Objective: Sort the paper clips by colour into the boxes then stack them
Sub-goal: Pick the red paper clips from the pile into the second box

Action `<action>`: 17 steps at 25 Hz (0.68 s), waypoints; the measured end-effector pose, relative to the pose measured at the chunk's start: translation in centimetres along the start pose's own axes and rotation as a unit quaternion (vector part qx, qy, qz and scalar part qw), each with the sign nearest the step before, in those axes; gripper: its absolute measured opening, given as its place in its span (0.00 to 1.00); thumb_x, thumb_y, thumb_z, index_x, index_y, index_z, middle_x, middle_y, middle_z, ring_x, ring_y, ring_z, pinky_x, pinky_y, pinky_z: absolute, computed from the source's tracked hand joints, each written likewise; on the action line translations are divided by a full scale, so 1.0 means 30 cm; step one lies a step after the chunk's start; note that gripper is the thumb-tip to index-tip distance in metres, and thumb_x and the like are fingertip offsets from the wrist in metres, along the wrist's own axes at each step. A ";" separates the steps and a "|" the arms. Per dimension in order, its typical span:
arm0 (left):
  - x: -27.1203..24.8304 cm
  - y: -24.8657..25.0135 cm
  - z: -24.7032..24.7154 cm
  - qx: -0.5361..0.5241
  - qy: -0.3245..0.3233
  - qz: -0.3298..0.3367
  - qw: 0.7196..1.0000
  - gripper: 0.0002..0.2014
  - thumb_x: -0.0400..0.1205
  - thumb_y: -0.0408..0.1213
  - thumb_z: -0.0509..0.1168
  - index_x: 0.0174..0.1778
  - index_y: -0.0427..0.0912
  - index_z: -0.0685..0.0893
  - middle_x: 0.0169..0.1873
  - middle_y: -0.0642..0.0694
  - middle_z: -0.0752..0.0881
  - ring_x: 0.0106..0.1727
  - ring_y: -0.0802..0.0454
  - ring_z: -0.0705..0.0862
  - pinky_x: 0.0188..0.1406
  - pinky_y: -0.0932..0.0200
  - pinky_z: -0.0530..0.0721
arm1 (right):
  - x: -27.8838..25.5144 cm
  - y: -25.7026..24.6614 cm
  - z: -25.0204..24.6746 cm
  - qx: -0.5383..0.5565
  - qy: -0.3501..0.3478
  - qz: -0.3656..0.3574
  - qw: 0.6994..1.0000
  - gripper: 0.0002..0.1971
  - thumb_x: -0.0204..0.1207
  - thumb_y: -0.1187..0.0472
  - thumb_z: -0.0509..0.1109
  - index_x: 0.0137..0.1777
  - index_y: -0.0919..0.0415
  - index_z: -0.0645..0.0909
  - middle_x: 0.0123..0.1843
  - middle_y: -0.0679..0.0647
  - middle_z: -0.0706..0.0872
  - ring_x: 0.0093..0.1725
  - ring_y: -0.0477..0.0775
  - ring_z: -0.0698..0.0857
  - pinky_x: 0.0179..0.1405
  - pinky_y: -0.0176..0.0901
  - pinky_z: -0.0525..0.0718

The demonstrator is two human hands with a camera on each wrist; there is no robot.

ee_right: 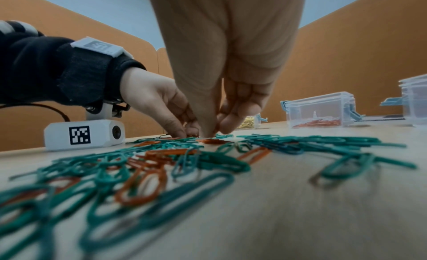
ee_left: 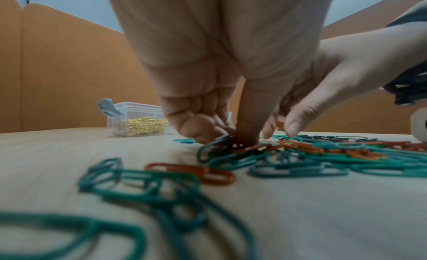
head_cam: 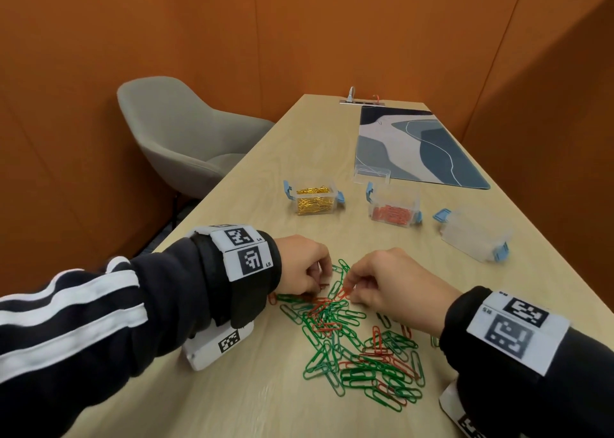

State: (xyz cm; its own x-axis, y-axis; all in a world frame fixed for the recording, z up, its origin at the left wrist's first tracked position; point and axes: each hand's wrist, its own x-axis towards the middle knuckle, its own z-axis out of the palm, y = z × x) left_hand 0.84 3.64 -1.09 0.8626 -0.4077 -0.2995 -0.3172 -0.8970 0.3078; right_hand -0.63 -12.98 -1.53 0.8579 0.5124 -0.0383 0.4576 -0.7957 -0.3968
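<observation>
I see both hands at far edge of mixed pile [head_cam: 352, 341], landmark. Right hand [head_cam: 395, 281] pinches red clip [head_cam: 344, 293], long axis pointing away toward red box [head_cam: 393, 210], beyond pile, right-hand side nearer. Left hand [head_cam: 304, 264] fingers curled onto clips; held or not, cannot tell.

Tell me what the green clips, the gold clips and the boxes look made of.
Green clips: likely wire with a matte coloured coating, no glint. Gold clips: shiny, metallic-looking, bare or plated wire. Boxes: clear hard plastic, contents visible through the walls, with blue plastic latches.
</observation>
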 end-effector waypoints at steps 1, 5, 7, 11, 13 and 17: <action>0.002 -0.007 -0.010 -0.009 0.004 -0.004 1.000 0.12 0.80 0.35 0.65 0.59 0.43 0.82 0.52 0.48 0.88 0.44 0.59 0.79 0.47 0.67 0.77 | 0.001 0.000 0.007 -0.003 -0.012 0.005 1.000 0.08 0.75 0.63 0.71 0.52 0.57 0.87 0.39 0.49 0.81 0.42 0.49 0.82 0.43 0.32 0.77; -0.031 -0.072 -0.091 -0.183 0.037 -0.047 0.981 0.06 0.83 0.36 0.61 0.48 0.44 0.84 0.40 0.53 0.84 0.40 0.58 0.79 0.44 0.63 0.83 | 0.004 0.002 0.014 -0.014 -0.038 0.017 0.999 0.02 0.77 0.61 0.69 0.47 0.55 0.84 0.41 0.48 0.80 0.43 0.49 0.79 0.45 0.34 0.74; -0.072 -0.102 -0.116 -0.381 0.003 -0.066 0.922 0.09 0.85 0.32 0.57 0.42 0.42 0.82 0.33 0.51 0.80 0.34 0.58 0.80 0.31 0.67 0.81 | 0.001 0.005 0.014 -0.033 -0.046 0.011 0.998 0.03 0.78 0.59 0.67 0.43 0.52 0.78 0.44 0.47 0.75 0.44 0.48 0.76 0.46 0.35 0.71; -0.132 -0.132 -0.102 -0.519 -0.045 -0.096 0.848 0.11 0.85 0.28 0.54 0.40 0.37 0.79 0.30 0.46 0.83 0.26 0.56 0.82 0.24 0.66 0.81 | -0.004 0.009 0.008 -0.050 -0.043 -0.012 0.998 0.05 0.79 0.58 0.66 0.42 0.51 0.75 0.45 0.47 0.73 0.44 0.47 0.73 0.43 0.33 0.68; -0.138 -0.128 -0.081 -0.494 -0.030 -0.126 0.860 0.12 0.84 0.25 0.53 0.39 0.38 0.79 0.29 0.46 0.80 0.25 0.56 0.79 0.21 0.67 0.79 | -0.005 0.013 0.003 -0.037 -0.026 -0.020 0.999 0.05 0.78 0.60 0.66 0.42 0.51 0.75 0.43 0.46 0.78 0.42 0.46 0.75 0.35 0.29 0.69; -0.131 -0.099 -0.039 -0.242 -0.023 -0.130 0.961 0.09 0.83 0.30 0.55 0.40 0.44 0.76 0.29 0.50 0.74 0.29 0.57 0.72 0.26 0.69 0.72 | -0.006 0.015 -0.006 -0.007 0.022 -0.023 0.999 0.05 0.78 0.63 0.66 0.48 0.52 0.81 0.41 0.46 0.82 0.42 0.45 0.78 0.34 0.22 0.71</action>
State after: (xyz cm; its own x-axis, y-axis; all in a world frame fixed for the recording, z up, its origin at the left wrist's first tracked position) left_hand -1.15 8.12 0.23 0.8662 -0.1967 -0.4594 0.1372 -0.7903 0.5971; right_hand -0.54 -13.48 -1.54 0.8453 0.5339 0.0196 0.4994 -0.7765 -0.3843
